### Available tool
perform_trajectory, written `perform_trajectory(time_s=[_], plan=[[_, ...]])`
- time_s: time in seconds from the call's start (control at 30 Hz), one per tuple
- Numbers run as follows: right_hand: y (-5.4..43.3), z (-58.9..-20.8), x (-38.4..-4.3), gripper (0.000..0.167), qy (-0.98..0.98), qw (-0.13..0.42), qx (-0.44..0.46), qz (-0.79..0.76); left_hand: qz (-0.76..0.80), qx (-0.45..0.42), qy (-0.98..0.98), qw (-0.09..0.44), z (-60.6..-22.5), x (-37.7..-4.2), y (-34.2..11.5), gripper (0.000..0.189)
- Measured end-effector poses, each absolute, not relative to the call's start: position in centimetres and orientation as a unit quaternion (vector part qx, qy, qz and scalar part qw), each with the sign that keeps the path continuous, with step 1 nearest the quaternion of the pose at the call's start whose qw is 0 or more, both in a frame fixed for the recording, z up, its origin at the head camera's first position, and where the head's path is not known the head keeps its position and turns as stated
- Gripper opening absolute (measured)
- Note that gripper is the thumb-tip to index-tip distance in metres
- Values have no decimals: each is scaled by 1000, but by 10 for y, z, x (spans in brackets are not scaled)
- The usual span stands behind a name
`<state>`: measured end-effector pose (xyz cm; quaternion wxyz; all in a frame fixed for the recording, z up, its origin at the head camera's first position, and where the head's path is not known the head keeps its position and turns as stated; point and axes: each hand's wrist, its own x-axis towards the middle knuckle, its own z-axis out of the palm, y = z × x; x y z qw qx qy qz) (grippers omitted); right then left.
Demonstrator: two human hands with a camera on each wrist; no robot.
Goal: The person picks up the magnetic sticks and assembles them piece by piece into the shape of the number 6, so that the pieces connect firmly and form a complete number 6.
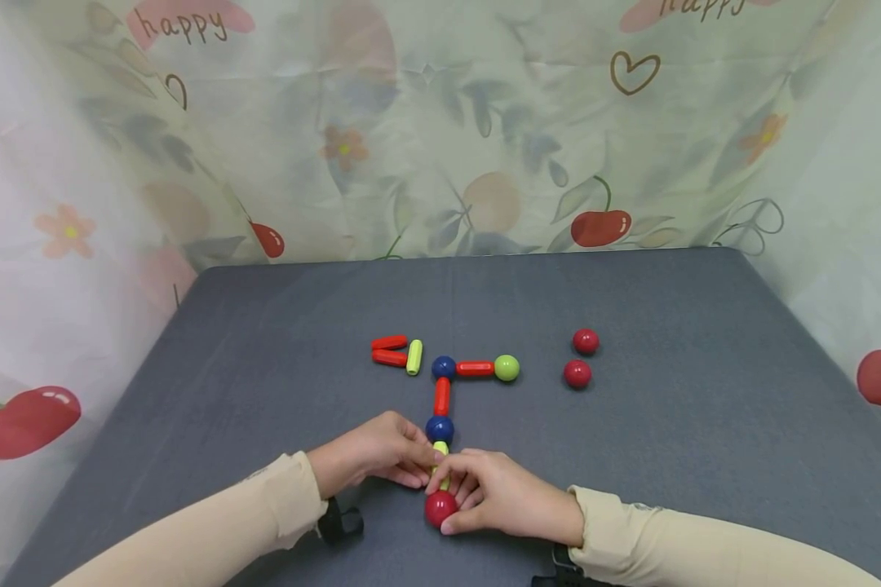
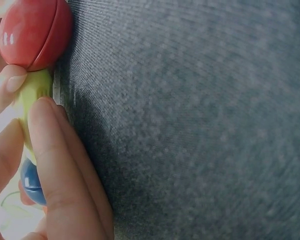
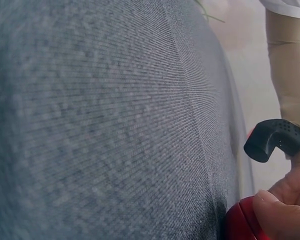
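Observation:
A chain of balls and short rods lies on the table. From its far end run a green ball (image 1: pixel 506 368), a red rod (image 1: pixel 475 369), a blue ball (image 1: pixel 444 368), another red rod (image 1: pixel 442 396), a second blue ball (image 1: pixel 440 428), a yellow-green rod (image 1: pixel 440 447) and a red ball (image 1: pixel 440 509). My left hand (image 1: pixel 380 452) pinches the yellow-green rod, which its fingers partly hide. With thumb and fingers my right hand (image 1: pixel 510 497) grips the red ball at the near end. In the left wrist view the rod (image 2: pixel 38 84) meets the red ball (image 2: pixel 27 32).
Left of the chain lie two loose red rods (image 1: pixel 389 358) and a loose yellow-green rod (image 1: pixel 414 357). Two red balls (image 1: pixel 577 373) sit apart on the right. A grey cloth covers the table (image 1: pixel 675 440), with a printed curtain (image 1: pixel 440 130) behind it.

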<state>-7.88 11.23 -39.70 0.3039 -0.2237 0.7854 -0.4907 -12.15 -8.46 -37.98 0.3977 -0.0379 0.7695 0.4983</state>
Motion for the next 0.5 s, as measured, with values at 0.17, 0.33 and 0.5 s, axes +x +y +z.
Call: perform_trajectory(time_s=[0.17, 0.33, 0.5], plan=[[113, -397, -80, 34, 779, 312, -218, -499, 500, -35, 769, 397, -380, -121, -85, 17], [113, -398, -81, 33, 775, 316, -215, -504, 494, -32, 775, 393, -378, -122, -86, 18], [113, -399, -81, 32, 772, 313, -220, -507, 472, -20, 798, 376, -374, -126, -89, 17]])
